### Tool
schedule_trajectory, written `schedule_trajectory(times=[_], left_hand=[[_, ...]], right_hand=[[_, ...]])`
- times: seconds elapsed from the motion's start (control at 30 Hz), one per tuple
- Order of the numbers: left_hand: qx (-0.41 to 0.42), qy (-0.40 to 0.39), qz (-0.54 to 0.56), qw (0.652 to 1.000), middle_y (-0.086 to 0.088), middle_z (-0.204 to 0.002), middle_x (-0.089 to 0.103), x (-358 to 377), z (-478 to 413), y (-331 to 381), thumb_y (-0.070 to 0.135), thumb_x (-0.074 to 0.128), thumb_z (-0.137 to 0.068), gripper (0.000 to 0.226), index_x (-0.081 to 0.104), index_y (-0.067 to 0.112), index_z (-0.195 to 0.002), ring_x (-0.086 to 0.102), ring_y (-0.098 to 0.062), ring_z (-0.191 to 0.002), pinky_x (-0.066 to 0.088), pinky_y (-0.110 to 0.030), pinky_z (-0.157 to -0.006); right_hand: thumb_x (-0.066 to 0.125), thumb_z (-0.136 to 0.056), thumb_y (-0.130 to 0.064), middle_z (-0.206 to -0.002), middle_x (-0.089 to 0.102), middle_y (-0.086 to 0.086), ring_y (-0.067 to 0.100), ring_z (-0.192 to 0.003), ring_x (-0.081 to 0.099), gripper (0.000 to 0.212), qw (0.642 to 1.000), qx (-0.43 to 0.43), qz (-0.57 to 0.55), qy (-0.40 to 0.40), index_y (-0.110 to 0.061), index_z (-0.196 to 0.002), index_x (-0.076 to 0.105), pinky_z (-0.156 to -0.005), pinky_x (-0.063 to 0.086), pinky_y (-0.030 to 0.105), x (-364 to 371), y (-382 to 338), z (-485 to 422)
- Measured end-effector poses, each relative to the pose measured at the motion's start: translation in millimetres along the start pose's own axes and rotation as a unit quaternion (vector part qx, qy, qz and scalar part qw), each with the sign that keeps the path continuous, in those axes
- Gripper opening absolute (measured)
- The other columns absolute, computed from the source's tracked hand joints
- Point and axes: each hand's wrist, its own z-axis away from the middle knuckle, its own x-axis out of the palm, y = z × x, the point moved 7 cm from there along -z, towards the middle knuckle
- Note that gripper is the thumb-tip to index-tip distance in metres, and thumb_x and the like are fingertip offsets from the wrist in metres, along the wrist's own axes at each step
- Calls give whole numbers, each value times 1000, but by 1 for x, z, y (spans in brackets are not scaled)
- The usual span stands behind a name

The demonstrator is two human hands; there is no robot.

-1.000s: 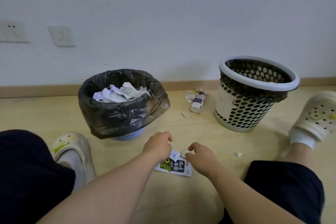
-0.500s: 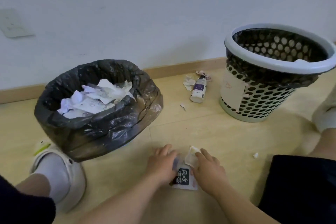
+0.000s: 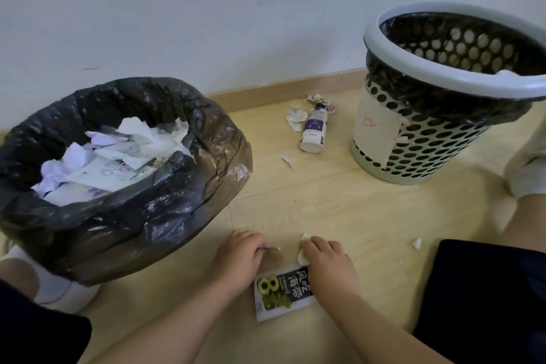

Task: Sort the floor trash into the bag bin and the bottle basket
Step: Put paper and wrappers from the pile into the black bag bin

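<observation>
A black-and-white printed wrapper point(image 3: 282, 289) lies flat on the wooden floor between my hands. My left hand point(image 3: 236, 260) has its fingers curled over a small scrap of paper at the wrapper's upper left. My right hand point(image 3: 328, 263) pinches a crumpled white scrap point(image 3: 302, 257) at the wrapper's upper right. The bin lined with a black bag point(image 3: 183, 186) stands at the left, filled with white paper. The perforated basket point(image 3: 419, 156) with a pale rim stands at the right. A small white bottle point(image 3: 313, 130) lies on the floor by the wall between them.
Crumpled tissue point(image 3: 295, 117) and a pink wrapper lie beside the bottle. Small paper bits point(image 3: 416, 243) dot the floor near my right knee. My slippered feet flank the scene, the left one point(image 3: 59, 289) under the bag bin. The wall and skirting board close off the back.
The view has dropped closer to the floor. My hands have drawn slightly apart over the wrapper, each with a paper scrap under its fingers.
</observation>
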Motion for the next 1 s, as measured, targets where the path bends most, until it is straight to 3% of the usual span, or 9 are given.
schedule_trajectory(times=[0.13,0.23,0.3,0.37,0.5,0.67,0.77,0.9,1.0], left_hand=[[-78,-21,57,995,-7,-117,62,-13,0,-5,36,41,-98,32,52,18,-122,58,-27,-105,44,-29,-79],[-94,-83,94,988,-8,-104,60,-5,0,5,36,46,-96,22,52,16,-102,56,-25,-94,37,-27,-71],[-78,-153,72,982,-6,-94,55,10,4,17,36,51,-93,20,54,16,-92,50,-20,-87,35,-25,-67],[-59,-188,-6,980,-4,-99,46,24,11,27,38,54,-90,20,54,18,-89,47,-21,-96,38,-27,-75],[-49,-137,-83,986,-4,-125,37,35,21,35,34,57,-88,27,55,17,-108,38,-26,-119,41,-34,-97],[-84,-130,-23,988,-9,-119,39,39,20,35,23,56,-88,22,50,13,-107,50,-29,-107,45,-34,-90],[-106,-122,4,987,-11,-115,45,38,17,30,18,50,-90,14,43,15,-101,54,-31,-103,45,-35,-84],[-176,-81,143,971,-10,-110,58,21,10,14,16,52,-90,17,40,18,-102,57,-27,-97,47,-32,-78],[-233,-19,262,936,-12,-113,59,-3,9,17,15,55,-90,25,48,11,-114,59,-29,-97,47,-29,-73]], right_hand=[[36,-94,-4,-140,46,-2,21,-130,36,48,997,19,-69,14,-21,-139,40,-101,37,28,-5,4,-2],[39,-94,-10,-127,57,7,23,-123,44,41,991,56,-124,12,-19,-134,46,-91,41,28,-12,14,4],[37,-96,-14,-129,55,7,24,-123,44,39,991,58,-121,10,-18,-135,44,-92,41,29,-13,18,11],[35,-98,-17,-135,51,4,25,-126,41,40,993,53,-107,9,-17,-137,42,-97,40,29,-10,22,19],[38,-97,-21,-146,37,0,22,-134,31,47,996,38,-78,1,-18,-143,33,-105,34,30,5,21,27],[38,-95,-11,-150,30,0,22,-138,24,50,997,37,-67,-4,-18,-144,31,-108,32,32,9,20,30],[34,-95,-9,-145,40,1,19,-135,32,46,993,55,-102,-2,-19,-139,41,-106,34,29,5,23,29],[31,-97,-12,-119,60,9,27,-107,57,33,964,146,-221,23,-18,-125,45,-83,44,31,-10,31,36],[32,-98,-16,-92,61,8,27,-79,54,11,941,154,-286,100,-17,-103,43,-66,40,31,-39,27,43]])
